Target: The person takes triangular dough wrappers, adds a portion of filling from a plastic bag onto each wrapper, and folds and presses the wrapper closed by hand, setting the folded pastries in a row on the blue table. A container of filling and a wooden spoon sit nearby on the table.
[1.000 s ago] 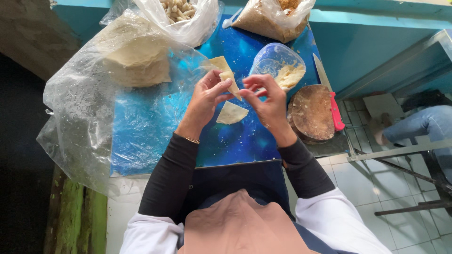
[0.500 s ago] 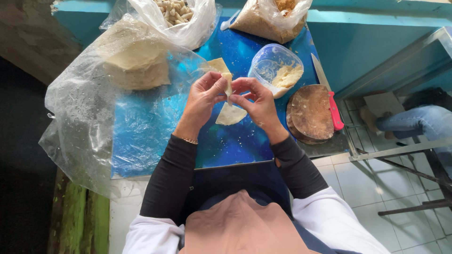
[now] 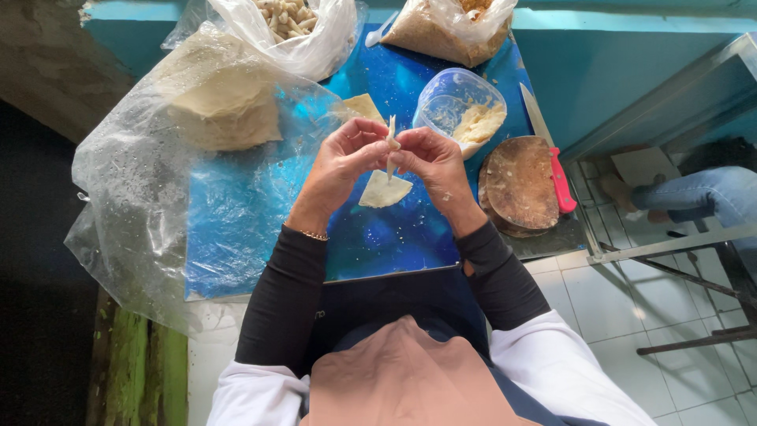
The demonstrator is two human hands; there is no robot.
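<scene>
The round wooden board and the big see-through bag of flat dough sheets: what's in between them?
In the head view, both hands, left and right, pinch a thin dough piece there, above another wrapper on the blue mat.

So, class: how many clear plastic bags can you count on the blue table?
3: a large bag of pale wrappers at left, a bag of rolled pieces at top centre, a bag of brown crumbs at top right. Others may lie beyond view.

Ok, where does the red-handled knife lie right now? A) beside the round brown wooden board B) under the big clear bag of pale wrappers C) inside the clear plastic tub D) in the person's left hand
A: the red-handled knife lies along the far edge of the round brown wooden board, outside the clear plastic tub.
</scene>
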